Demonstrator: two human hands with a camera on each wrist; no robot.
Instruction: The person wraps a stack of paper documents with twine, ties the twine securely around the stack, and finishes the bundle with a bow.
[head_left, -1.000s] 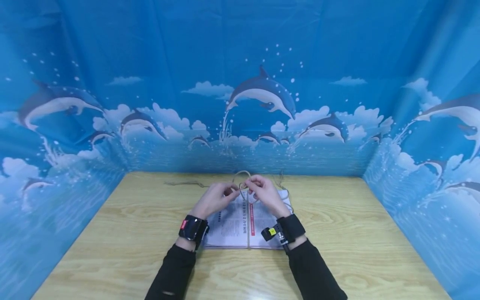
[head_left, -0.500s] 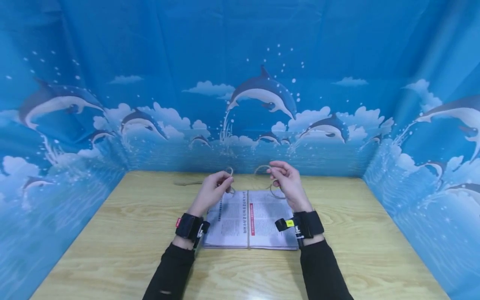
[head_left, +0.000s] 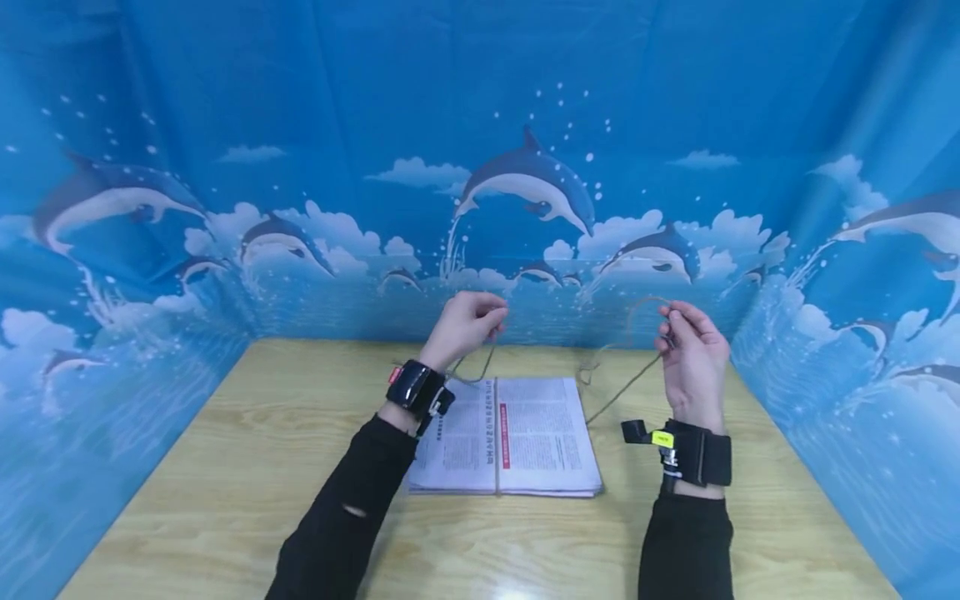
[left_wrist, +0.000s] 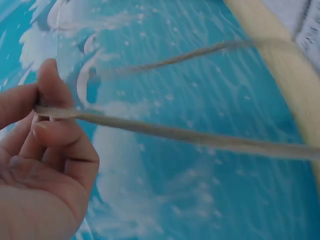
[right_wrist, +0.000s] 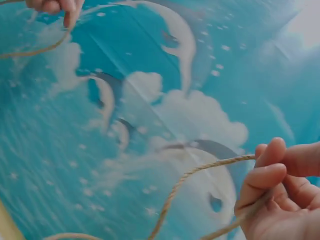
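A stack of newspapers lies on the table, with a strand of twine running down its middle. Above the stack's far edge, my left hand pinches one length of twine between thumb and fingers; part of it hangs in a loop below the hand. Off to the right and raised, my right hand grips another length of twine. From its fingers one strand slants down to the stack's right side, while a loose end arcs over and dangles to the left.
The wood-grain table carries the stack near its middle. A blue curtain printed with dolphins encloses the back and both sides, close behind the hands. Each wrist wears a black strap with a camera.
Both hands have come away from where they met over the stack. The left has risen and shifted right; the right has gone far right and up, drawing its twine out.
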